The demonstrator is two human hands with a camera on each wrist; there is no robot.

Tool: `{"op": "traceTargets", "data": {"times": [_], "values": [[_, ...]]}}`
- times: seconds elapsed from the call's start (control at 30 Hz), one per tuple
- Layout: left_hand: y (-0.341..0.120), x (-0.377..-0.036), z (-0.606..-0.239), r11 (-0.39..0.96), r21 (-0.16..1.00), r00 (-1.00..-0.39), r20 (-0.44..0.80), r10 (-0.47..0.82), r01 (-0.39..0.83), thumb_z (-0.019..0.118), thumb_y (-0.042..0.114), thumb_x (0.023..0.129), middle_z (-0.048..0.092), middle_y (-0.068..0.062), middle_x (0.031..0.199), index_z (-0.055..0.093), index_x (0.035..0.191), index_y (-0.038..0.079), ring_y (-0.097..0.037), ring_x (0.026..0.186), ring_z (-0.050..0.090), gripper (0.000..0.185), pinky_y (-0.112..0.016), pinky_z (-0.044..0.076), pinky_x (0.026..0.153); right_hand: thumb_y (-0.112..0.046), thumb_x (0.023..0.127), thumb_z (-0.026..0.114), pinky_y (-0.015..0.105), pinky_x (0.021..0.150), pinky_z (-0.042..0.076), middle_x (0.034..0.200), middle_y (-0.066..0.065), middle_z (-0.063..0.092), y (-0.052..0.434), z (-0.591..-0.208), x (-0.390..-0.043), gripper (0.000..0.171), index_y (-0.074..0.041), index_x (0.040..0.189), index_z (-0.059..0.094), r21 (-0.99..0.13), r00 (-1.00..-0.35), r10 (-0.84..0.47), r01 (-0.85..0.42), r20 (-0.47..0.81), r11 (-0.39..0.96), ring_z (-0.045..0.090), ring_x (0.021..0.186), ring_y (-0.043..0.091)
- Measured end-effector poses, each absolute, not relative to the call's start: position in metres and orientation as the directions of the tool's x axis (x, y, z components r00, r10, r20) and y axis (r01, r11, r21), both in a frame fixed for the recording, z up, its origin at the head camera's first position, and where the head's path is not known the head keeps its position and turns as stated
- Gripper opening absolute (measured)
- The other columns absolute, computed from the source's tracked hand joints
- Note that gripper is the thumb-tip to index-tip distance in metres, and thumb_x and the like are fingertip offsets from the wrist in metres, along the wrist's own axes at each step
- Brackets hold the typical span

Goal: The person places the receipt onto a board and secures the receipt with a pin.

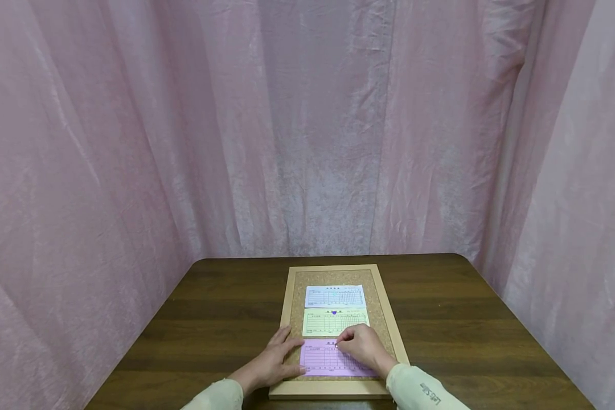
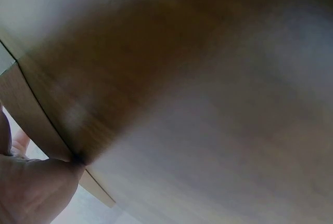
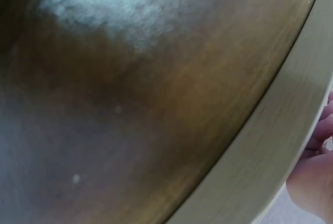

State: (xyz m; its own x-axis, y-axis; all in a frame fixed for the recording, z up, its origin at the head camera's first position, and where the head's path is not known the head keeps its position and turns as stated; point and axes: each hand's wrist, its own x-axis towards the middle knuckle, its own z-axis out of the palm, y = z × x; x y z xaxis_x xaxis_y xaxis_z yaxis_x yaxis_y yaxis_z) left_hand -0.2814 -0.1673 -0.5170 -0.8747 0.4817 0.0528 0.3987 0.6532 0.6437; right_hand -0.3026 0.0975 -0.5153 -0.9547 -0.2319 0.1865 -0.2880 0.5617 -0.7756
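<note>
Hands low on a cork board (image 1: 384,336), both working the nearest slip. Right hand (image 1: 363,346) curled over the upper middle of the pink slip (image 1: 324,362), fingertips bunched at its top edge as if pinching or pressing a small pin there; pin itself too small to make out, so hard to tell whether anything sits between the fingers. Left hand (image 1: 275,360) flat, fingers spread, pressing the slip's left end and the board's wooden frame (image 1: 287,310) beside it. Slip directly under both hands, long axis running left to right, across the board. Right hand nearer to the top-centre spot, left hand off to the side of it as a hold-down. Just beyond the right fingertips, a green slip (image 1: 335,322) with a dark purple pin (image 1: 333,312) at its top middle, parallel to the pink one. Farther out again, a white slip (image 1: 335,296), same orientation, near the board's far end. Under everything, a dark wooden table (image 1: 220,319), and past its far edge pink curtains (image 1: 307,125) on three sides. Wrist views blurred: only frame wood and a bit of skin.
</note>
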Motion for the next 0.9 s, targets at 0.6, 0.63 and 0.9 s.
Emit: {"op": "traceTargets", "data": {"times": [0.6, 0.63, 0.9], "values": [[-0.1673, -0.2817, -0.5179, 0.656, 0.644, -0.877, 0.047, 0.479, 0.393, 0.078, 0.037, 0.085, 0.020, -0.031, 0.157, 0.056, 0.137, 0.006, -0.049, 0.146, 0.010, 0.064, -0.070, 0.020, 0.108, -0.005, 0.075, 0.073, 0.031, 0.065, 0.047, 0.072, -0.006, 0.066, 0.0960, -0.5151, -0.3034, 0.007, -0.012, 0.074, 0.075, -0.767, -0.964, -0.211, -0.260, 0.165, 0.586, 0.055, 0.070, 0.011], [-0.1672, -0.2817, -0.5177, 0.656, 0.644, -0.877, 0.048, 0.479, 0.393, 0.078, 0.037, 0.085, 0.020, -0.031, 0.157, 0.056, 0.137, 0.007, -0.050, 0.146, 0.010, 0.064, -0.070, 0.020, 0.108, -0.005, 0.075, 0.073, 0.031, 0.065, 0.047, 0.072, -0.006, 0.066, 0.0960, -0.5150, -0.3035, 0.007, -0.012, 0.074, 0.075, -0.765, -0.963, -0.211, -0.262, 0.168, 0.588, 0.056, 0.070, 0.011], [-0.1670, -0.2814, -0.5177, 0.660, 0.642, -0.878, 0.043, 0.476, 0.390, 0.078, 0.038, 0.085, 0.020, -0.031, 0.157, 0.056, 0.137, 0.007, -0.049, 0.146, 0.010, 0.064, -0.071, 0.020, 0.108, -0.005, 0.074, 0.072, 0.031, 0.064, 0.047, 0.072, -0.006, 0.066, 0.0948, -0.5117, -0.3023, 0.007, -0.011, 0.073, 0.075, -0.765, -0.968, -0.201, -0.245, 0.153, 0.595, 0.055, 0.068, 0.011]]}}
